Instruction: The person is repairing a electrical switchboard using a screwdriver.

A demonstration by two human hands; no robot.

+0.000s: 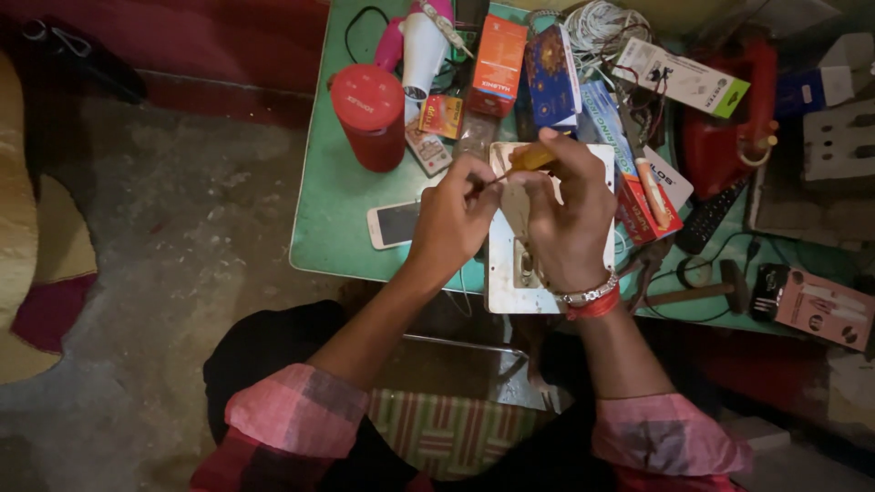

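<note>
My right hand is closed around the yellow handle of a small screwdriver, whose thin shaft points left toward my left hand. The fingers of my left hand pinch something small at the shaft's tip; I cannot make out what it is. Both hands hover over a white switch board plate lying on the green table. A silver bracelet and red thread circle my right wrist.
A red cylindrical speaker, a white phone, orange and blue boxes, a coil of wire, a second screwdriver, a black remote and a hammer crowd the table. Bare floor lies left.
</note>
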